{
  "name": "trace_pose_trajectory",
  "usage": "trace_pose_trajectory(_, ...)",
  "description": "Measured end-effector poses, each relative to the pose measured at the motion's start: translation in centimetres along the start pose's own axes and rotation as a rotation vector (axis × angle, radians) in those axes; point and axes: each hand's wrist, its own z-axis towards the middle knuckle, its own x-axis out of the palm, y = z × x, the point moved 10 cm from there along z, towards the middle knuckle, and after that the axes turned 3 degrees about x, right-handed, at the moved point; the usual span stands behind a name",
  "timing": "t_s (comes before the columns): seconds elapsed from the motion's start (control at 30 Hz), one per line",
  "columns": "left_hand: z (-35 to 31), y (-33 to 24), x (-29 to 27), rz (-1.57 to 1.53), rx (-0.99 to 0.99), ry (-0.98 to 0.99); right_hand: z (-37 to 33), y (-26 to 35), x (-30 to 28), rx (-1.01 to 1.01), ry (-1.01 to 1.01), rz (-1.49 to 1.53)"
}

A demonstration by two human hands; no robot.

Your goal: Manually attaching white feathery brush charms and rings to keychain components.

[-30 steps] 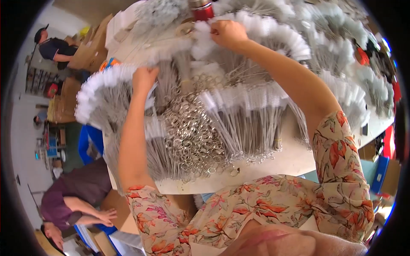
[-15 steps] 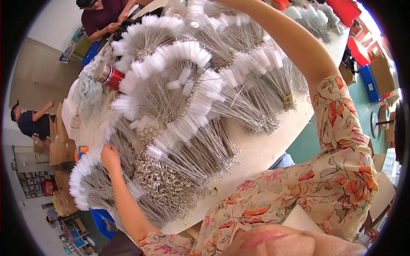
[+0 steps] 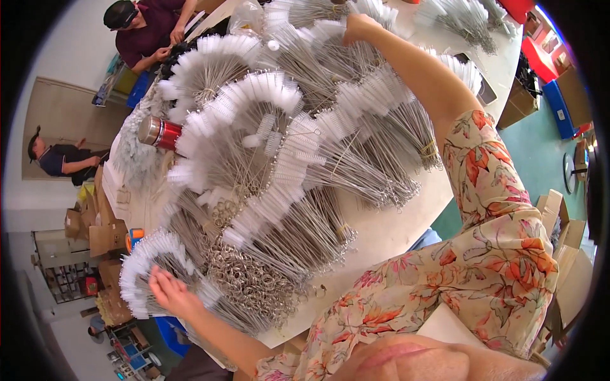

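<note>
Near the left end of the table, my left hand [image 3: 173, 293] is open with its fingers stretched, over a fanned bundle of white-bristled wire brushes [image 3: 143, 267]. It holds nothing that I can see. At the far side, my right hand [image 3: 361, 29] is closed, its fingers curled down among more brushes [image 3: 330, 32]; whatever it grips is hidden. Between my arms lie several bundles of tube brushes [image 3: 273, 89], white bristle heads fanned out and thin wire handles gathered. A heap of metal split rings [image 3: 251, 279] rests close to my left forearm.
A red flask with a metal lid [image 3: 160, 132] lies among the brushes. A person in a dark red shirt [image 3: 149, 28] works with both hands at the table's far left. Another person [image 3: 60, 160] stands beyond. Cardboard boxes [image 3: 107, 238] and a blue bin [image 3: 559, 109] flank the table.
My left hand has opened from a fist and come down slightly. My right hand has come into view at the far side. The view has shifted a little.
</note>
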Motion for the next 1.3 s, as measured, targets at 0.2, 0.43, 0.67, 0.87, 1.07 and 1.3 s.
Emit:
trace_pose_trajectory(0.2, -7.2, 0.8, -4.8, 0.095, -0.005, 0.021, -2.8, 1.7, -5.7, -0.082, -0.554, 0.183)
trace_pose_trajectory(0.43, -13.9, 3.5, -11.2, -0.047, -0.238, -0.075, -7.9, 9.1, -10.4, -0.607, -0.753, 0.544)
trace_pose_trajectory(0.67, -19.0, 4.5, -13.2, -0.163, -0.343, -0.145, -13.9, 18.3, -2.2, -0.808, -0.176, 0.199)
trace_pose_trajectory(0.87, -20.9, 6.1, -12.6, -0.171, -0.404, -0.172, -11.9, 17.2, -0.5, -0.448, -0.223, 0.025)
trace_pose_trajectory(1.07, -21.4, 5.7, -12.1, -0.278, -0.367, -0.112, -9.8, 15.3, -1.5, -0.330, -0.097, 0.097)
trace_pose_trajectory(1.3, -19.4, 5.1, -5.1, -0.369, -0.282, 0.085, -17.5, 16.8, -11.3, -0.914, -0.542, 0.393)
